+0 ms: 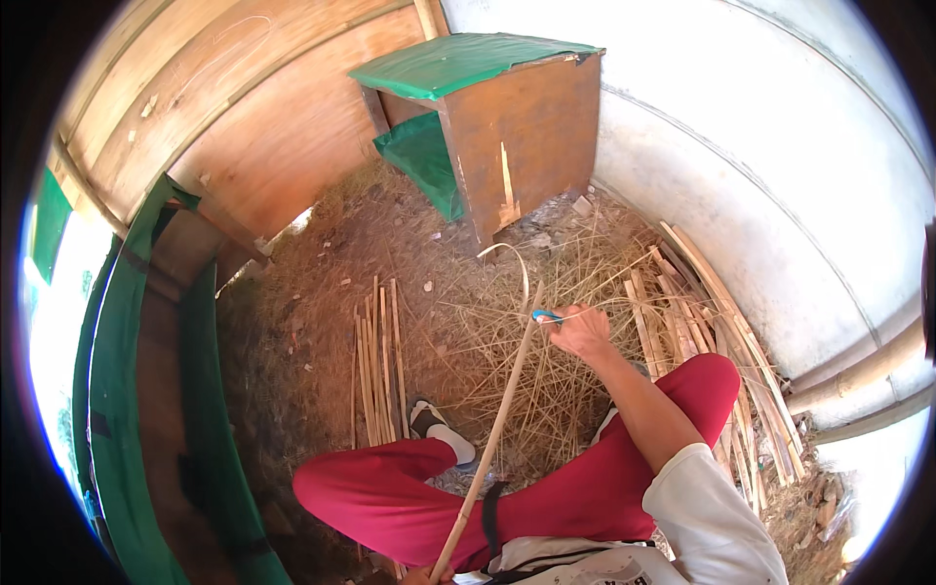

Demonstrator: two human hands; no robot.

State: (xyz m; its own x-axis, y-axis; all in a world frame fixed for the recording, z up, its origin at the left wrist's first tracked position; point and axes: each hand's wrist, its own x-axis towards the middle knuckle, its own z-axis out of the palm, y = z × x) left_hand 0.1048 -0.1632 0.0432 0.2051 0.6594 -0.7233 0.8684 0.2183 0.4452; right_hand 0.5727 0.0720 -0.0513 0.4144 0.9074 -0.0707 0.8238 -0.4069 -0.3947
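Note:
A long pale bamboo strip [501,419] slants from my lap up to the middle of the view. My left hand [425,576] grips its lower end at the bottom edge, mostly cut off by the frame. Near the upper end, my right hand [582,332] is closed around a small blue tool [547,317], which touches the strip or lies right against it. The tool's exact kind is too small to make out. A thin curled shaving [520,257] arches up from the strip by the tool.
Shavings [546,380] cover the ground between my feet. Bamboo strips lie in a left bundle [378,351] and a larger right pile [751,361] along the white wall [760,175]. A green-topped wooden cabinet [531,136] stands ahead; a green-draped bench [146,390] stands left.

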